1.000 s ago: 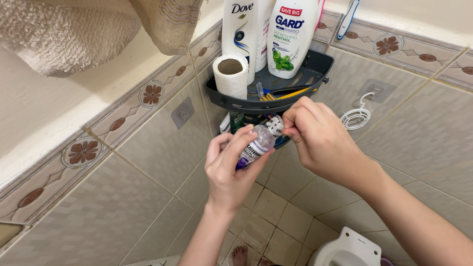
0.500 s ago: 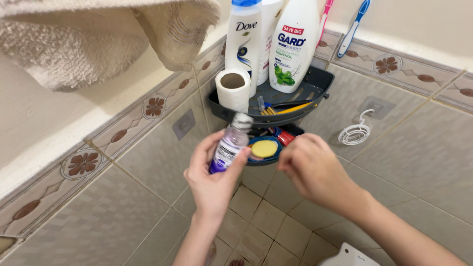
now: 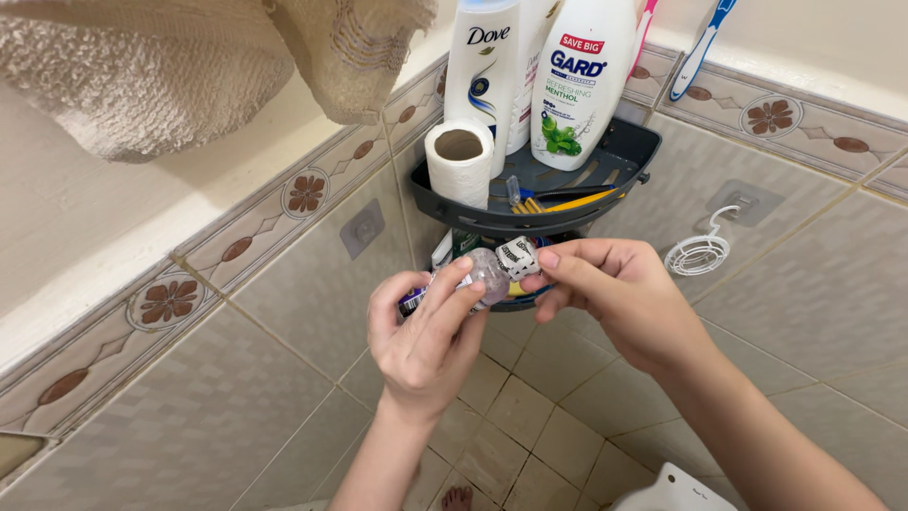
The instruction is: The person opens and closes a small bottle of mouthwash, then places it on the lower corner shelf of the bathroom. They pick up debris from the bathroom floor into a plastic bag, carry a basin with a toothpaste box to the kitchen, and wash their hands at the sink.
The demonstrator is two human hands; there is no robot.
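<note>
Partly hidden bottle (image 3: 478,276) under fingers (image 3: 449,289).

**One head view, aimed down into a tiled corner**

Looks down and forward from head height, close over both hands, straight at the corner shelf (image 3: 567,203). Takes in both tiled walls and floor below. No second view to share with.

2 hands (image 3: 426,331), 1 small bottle (image 3: 478,276), 2 shampoo bottles (image 3: 582,80), 1 toilet roll (image 3: 461,161), 2 toothbrushes (image 3: 698,52), 1 towel (image 3: 151,66)
</note>
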